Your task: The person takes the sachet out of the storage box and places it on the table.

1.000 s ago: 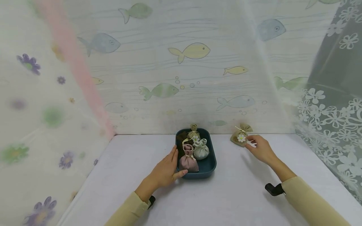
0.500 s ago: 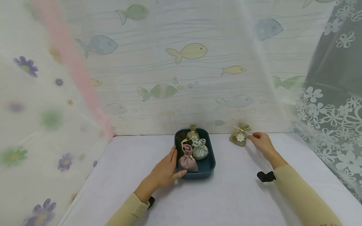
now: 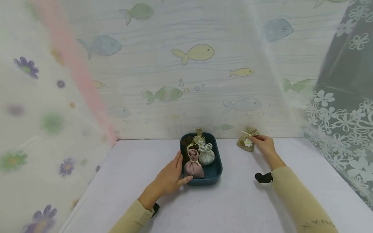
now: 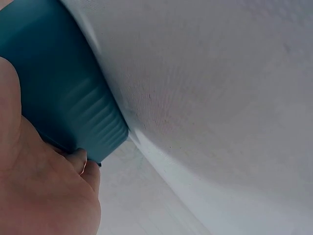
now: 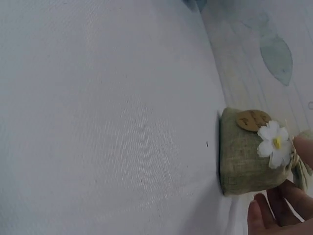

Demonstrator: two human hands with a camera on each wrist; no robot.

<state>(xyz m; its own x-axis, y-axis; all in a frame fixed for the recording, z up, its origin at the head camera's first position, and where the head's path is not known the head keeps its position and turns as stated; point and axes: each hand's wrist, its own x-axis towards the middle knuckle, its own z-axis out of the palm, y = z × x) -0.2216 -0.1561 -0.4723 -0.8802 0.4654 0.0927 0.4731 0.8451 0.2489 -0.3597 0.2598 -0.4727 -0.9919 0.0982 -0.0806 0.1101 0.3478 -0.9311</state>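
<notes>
Right hand (image 3: 263,144) is at the back of the table (image 3: 239,200), fingertips pinching the tied neck of the olive daisy sachet (image 3: 247,139), which sits by the wall; left hand (image 3: 169,176) lies flat, fingers straight, against the blue tray (image 3: 217,170) holding four sachets (image 3: 194,165).
</notes>
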